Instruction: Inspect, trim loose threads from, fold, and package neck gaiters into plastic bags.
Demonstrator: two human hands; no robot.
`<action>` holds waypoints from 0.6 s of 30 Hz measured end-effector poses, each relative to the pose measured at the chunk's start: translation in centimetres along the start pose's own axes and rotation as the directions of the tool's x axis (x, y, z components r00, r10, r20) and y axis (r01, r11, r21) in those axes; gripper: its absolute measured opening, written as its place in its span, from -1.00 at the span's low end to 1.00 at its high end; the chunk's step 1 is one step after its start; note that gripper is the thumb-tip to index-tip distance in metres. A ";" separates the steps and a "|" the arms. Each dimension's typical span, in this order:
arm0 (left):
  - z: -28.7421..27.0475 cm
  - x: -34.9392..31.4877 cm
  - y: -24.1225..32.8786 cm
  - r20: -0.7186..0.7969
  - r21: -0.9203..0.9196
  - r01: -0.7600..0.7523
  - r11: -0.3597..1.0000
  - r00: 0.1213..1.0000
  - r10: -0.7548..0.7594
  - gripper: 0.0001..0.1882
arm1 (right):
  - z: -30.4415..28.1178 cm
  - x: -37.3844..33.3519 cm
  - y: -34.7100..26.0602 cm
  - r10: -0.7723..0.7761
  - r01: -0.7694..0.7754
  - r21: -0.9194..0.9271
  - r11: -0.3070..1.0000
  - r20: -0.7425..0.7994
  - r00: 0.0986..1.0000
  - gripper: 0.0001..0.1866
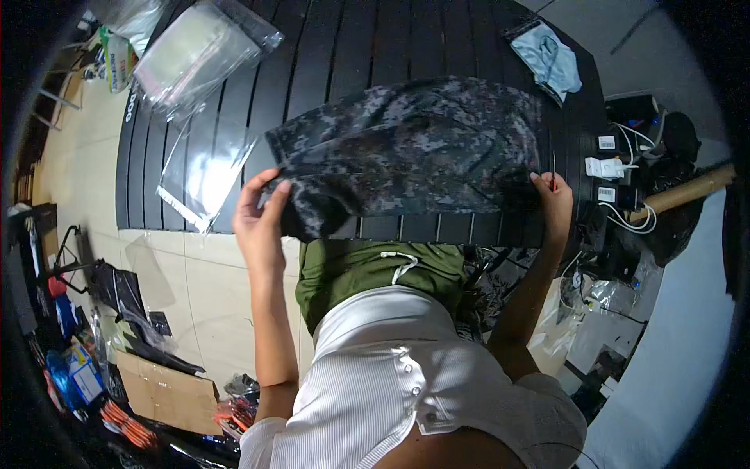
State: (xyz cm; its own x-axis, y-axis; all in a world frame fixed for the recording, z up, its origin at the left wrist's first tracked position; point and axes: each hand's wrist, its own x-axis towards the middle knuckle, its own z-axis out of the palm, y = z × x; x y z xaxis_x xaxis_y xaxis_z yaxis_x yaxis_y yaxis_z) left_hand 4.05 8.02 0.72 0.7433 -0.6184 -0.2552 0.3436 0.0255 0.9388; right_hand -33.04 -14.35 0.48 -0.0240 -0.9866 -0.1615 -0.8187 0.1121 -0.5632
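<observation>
I look down on a black slatted bench (375,47) over pale floor tiles (219,273). Glossy clear plastic packets (195,59) lie at its far left, crumpled light-blue cloth (543,56) at its far right. The dark, soft, pixel-patterned camouflage cloth (422,144) spreads wide along its near side; I see left fingers (262,179) pinching its left end, right fingers (562,188) its near right corner.

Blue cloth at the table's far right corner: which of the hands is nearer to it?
Right. The right hand is on the near side of the blue cloth, apart from it; the left hand is farther, at the left end of the camouflage fabric.
</observation>
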 end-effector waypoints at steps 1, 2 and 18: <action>-0.4 0.2 0.4 -0.027 -0.005 -0.001 1.000 1.000 0.001 -0.71 | 0.1 -0.2 -0.4 -0.034 0.028 0.191 0.981 0.028 0.999 -0.70; -0.8 0.5 0.6 -0.030 0.030 -0.049 0.998 0.998 0.050 -0.72 | 0.1 -0.5 -0.6 -0.071 0.049 0.374 0.926 0.045 0.996 -0.72; -2.6 2.0 1.9 0.079 0.932 -0.276 0.236 0.788 0.611 -0.72 | -1.3 -3.6 -5.6 -0.233 -0.074 0.843 0.532 0.231 0.945 -0.74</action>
State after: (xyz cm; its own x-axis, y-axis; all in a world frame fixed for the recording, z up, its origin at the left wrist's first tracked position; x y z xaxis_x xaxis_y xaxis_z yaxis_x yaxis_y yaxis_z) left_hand 7.68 8.91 1.42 0.7502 -0.5337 0.3904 -0.6590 -0.5549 0.5077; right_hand -29.13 -11.58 5.22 0.3008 -0.9307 -0.2081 0.0498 0.2333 -0.9711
